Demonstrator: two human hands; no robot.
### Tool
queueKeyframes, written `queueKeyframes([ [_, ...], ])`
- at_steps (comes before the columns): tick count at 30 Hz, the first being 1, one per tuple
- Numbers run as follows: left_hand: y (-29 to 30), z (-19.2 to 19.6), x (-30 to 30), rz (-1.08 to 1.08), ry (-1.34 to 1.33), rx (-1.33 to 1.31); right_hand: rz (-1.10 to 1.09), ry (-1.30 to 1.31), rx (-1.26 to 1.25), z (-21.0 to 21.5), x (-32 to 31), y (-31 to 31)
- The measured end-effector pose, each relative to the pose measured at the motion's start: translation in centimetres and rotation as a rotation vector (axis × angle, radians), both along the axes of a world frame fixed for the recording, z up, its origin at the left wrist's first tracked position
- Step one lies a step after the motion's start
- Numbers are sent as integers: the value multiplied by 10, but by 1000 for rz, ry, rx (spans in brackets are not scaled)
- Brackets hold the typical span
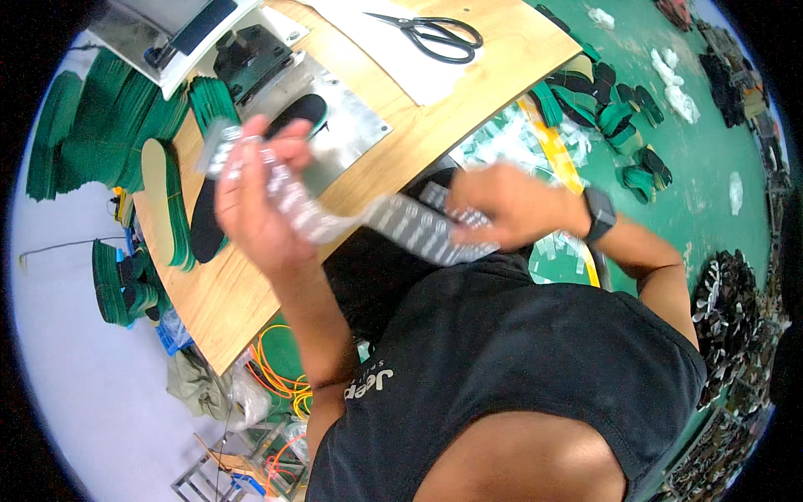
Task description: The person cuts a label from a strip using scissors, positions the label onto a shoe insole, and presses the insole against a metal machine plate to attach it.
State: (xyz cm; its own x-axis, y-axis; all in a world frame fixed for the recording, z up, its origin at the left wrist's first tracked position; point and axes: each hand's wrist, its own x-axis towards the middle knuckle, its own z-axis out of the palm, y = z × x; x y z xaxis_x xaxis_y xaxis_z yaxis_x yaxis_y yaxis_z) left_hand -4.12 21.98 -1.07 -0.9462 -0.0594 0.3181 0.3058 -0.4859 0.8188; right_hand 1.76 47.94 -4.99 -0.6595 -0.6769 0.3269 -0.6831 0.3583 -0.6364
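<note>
A long, translucent grey strip of printed labels (414,230) stretches between my hands in front of my body, sagging in the middle. My left hand (272,201), smeared by motion, is closed on the strip, and one end sticks out past its fingers near the machine. At the other end, my right hand (510,205) grips the strip with bent fingers and wears a dark watch (599,214). Beyond my left hand, a black insole (303,113) lies on the metal plate (355,125) of the machine (247,63).
A stack of green-edged insoles (170,205) lies on the wooden table (226,309), with tall green piles (109,125) behind. Black scissors (435,38) rest on white paper at the far side. Loose insoles (615,113) and clear scraps (510,138) litter the green floor.
</note>
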Motion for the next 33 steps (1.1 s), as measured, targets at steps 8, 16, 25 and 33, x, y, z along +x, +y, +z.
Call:
queueKeyframes([
  [8, 22, -46, 5, -269, -241, -5, -693, 225, 328, 5, -181, 53],
  [16, 7, -60, 2, -203, -257, -11, -716, -48, 117, 18, -191, 50],
  [25, 11, -44, 7, -202, -274, -174, -189, -572, -912, -7, -24, -3],
  [33, -4, -47, 11, -172, -228, -106, -151, -915, -725, -27, 14, -52],
])
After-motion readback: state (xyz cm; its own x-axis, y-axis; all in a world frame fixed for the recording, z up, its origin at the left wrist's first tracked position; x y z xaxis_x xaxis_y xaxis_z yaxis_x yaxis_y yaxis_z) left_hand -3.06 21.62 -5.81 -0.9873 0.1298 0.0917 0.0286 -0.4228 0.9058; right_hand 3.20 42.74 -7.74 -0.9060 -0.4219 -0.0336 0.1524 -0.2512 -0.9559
